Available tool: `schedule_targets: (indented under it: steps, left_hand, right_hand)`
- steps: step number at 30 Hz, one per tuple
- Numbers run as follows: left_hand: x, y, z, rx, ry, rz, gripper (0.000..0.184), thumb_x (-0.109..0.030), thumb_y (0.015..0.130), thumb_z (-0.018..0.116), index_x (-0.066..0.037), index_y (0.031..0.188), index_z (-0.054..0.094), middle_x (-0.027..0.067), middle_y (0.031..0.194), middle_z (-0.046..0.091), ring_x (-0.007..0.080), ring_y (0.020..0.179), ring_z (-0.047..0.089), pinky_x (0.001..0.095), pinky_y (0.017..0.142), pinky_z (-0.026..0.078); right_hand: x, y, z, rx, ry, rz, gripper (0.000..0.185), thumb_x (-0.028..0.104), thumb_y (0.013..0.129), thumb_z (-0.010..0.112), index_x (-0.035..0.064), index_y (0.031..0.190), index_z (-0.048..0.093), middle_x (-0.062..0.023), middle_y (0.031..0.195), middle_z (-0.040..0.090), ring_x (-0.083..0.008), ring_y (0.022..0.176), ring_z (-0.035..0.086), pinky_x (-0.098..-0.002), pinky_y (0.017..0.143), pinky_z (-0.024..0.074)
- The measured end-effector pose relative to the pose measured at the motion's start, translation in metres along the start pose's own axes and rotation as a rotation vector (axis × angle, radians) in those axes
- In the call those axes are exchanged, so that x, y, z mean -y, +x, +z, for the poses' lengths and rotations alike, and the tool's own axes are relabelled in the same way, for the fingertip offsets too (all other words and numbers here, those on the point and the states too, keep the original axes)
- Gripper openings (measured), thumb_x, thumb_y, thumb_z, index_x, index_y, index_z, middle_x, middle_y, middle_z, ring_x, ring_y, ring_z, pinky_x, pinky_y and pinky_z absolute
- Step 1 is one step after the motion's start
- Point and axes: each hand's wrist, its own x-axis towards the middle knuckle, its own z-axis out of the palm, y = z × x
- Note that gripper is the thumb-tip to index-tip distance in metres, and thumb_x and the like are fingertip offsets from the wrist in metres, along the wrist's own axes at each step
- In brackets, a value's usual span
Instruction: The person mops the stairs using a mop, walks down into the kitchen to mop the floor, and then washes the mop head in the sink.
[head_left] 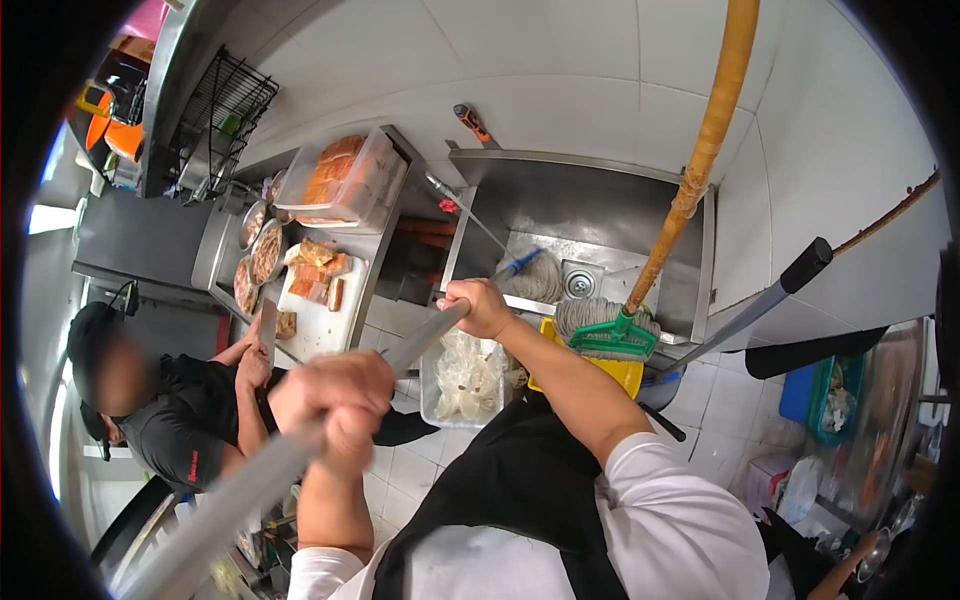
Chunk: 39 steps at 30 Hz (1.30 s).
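My left hand [335, 400] is closed around the grey handle of a mop [425, 335], slightly blurred and close to the camera. Farther down the same handle, my right hand [480, 306] grips it near the blue clamp. The grey string mop head [535, 276] rests in a steel sink [610, 200], left of its drain [580, 281]. Beside it, a second mop with a green clamp [615, 333] and a tape-wrapped long handle [705, 140] leans over a yellow bucket [625, 372] at the sink's front edge.
A clear tub of plastic bags [465, 380] stands below my right forearm. At left, a co-worker [185, 400] holds a knife [267, 325] by a white cutting board [325, 310] with food. A grey-handled tool [750, 310] slants at right, near a teal bin [838, 400].
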Motion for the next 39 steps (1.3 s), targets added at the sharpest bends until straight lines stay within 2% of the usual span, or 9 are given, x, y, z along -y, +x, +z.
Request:
schedule_targets:
  steps: [9, 16, 24, 28, 32, 35, 37, 38, 39]
  left_hand:
    - [-0.127, 0.089, -0.04, 0.577, -0.744, 0.376, 0.022, -0.019, 0.089, 0.064, -0.011, 0.072, 0.052, -0.0018, 0.054, 0.045, 0.009, 0.039, 0.039, 0.0202, 0.041, 0.032]
    - [-0.001, 0.005, 0.012, -0.164, 0.029, -0.077, 0.028, -0.028, 0.095, 0.058, -0.004, 0.085, 0.047, 0.0006, 0.052, 0.038, 0.0111, 0.042, 0.034, 0.0298, 0.048, 0.037]
    - [-0.14, 0.057, -0.096, 0.491, -0.651, 0.338, 0.023, 0.0, 0.078, 0.05, -0.006, 0.058, 0.06, 0.0053, 0.044, 0.05, 0.0148, 0.037, 0.053, 0.027, 0.035, 0.043]
    - [-0.089, -0.012, -0.138, -0.12, 0.43, 0.484, 0.028, -0.032, 0.09, 0.054, -0.005, 0.087, 0.059, 0.0103, 0.095, 0.058, 0.0199, 0.065, 0.057, 0.0333, 0.047, 0.044]
    - [0.005, 0.005, -0.003, -0.185, -0.028, -0.184, 0.032, -0.026, 0.09, 0.067, 0.001, 0.08, 0.053, 0.0098, 0.061, 0.054, 0.0182, 0.047, 0.047, 0.0323, 0.047, 0.041]
    - [-0.037, 0.035, -0.042, 0.156, 0.012, -0.052, 0.036, -0.028, 0.086, 0.068, -0.002, 0.067, 0.052, 0.008, 0.057, 0.052, 0.0186, 0.045, 0.047, 0.0344, 0.043, 0.04]
    - [-0.079, 0.041, -0.07, -0.071, 0.032, 0.207, 0.045, -0.037, 0.086, 0.069, -0.014, 0.056, 0.045, -0.0048, 0.046, 0.043, 0.0063, 0.037, 0.039, 0.0219, 0.036, 0.03]
    - [-0.099, 0.074, -0.097, 0.564, -0.461, 0.227, 0.039, -0.033, 0.083, 0.075, -0.014, 0.058, 0.051, -0.0045, 0.047, 0.048, 0.0044, 0.038, 0.045, 0.019, 0.036, 0.036]
    - [-0.119, 0.069, -0.085, 0.425, -0.792, 0.229, 0.03, -0.018, 0.081, 0.076, -0.011, 0.06, 0.055, -0.0023, 0.045, 0.049, 0.0043, 0.037, 0.049, 0.0151, 0.037, 0.037]
  right_hand:
    - [0.141, 0.038, -0.046, 0.538, 0.159, -0.282, 0.017, 0.024, 0.067, 0.073, 0.0096, 0.07, 0.064, -0.0115, 0.071, 0.065, -0.0321, 0.071, 0.065, -0.0415, 0.063, 0.0505]
    - [-0.002, 0.014, -0.016, 0.05, 0.012, -0.021, 0.02, 0.017, 0.069, 0.072, 0.007, 0.066, 0.055, -0.0131, 0.065, 0.059, -0.035, 0.066, 0.061, -0.0404, 0.058, 0.0471]
    - [0.161, 0.035, -0.044, 0.523, 0.276, -0.299, 0.021, 0.019, 0.064, 0.075, 0.0073, 0.067, 0.058, -0.0108, 0.063, 0.061, -0.0334, 0.065, 0.062, -0.0408, 0.058, 0.0476]
    - [0.11, 0.032, -0.032, 0.217, 0.301, -0.284, 0.021, 0.017, 0.067, 0.074, 0.0073, 0.068, 0.056, -0.0115, 0.064, 0.059, -0.0336, 0.064, 0.061, -0.0391, 0.057, 0.0462]
    - [-0.001, 0.009, -0.003, 0.153, 0.045, -0.083, 0.011, 0.012, 0.065, 0.069, 0.0094, 0.07, 0.059, -0.0135, 0.069, 0.061, -0.0357, 0.067, 0.062, -0.0434, 0.06, 0.048]
    - [0.037, 0.019, -0.007, 0.218, 0.089, -0.206, 0.017, 0.013, 0.065, 0.07, 0.007, 0.065, 0.054, -0.0142, 0.066, 0.058, -0.0362, 0.065, 0.06, -0.042, 0.057, 0.0468]
    - [0.104, 0.034, -0.026, 0.343, 0.115, -0.255, 0.016, 0.017, 0.065, 0.069, 0.0092, 0.063, 0.056, -0.0144, 0.064, 0.058, -0.0371, 0.065, 0.06, -0.0439, 0.057, 0.0476]
    - [0.129, 0.036, -0.029, 0.309, 0.149, -0.281, 0.018, 0.018, 0.065, 0.07, 0.0087, 0.061, 0.055, -0.0143, 0.063, 0.059, -0.0365, 0.064, 0.061, -0.0436, 0.057, 0.0477]
    - [0.146, 0.038, -0.034, 0.304, 0.161, -0.325, 0.017, 0.018, 0.065, 0.071, 0.0095, 0.063, 0.056, -0.0131, 0.061, 0.059, -0.035, 0.063, 0.061, -0.0424, 0.057, 0.0477]
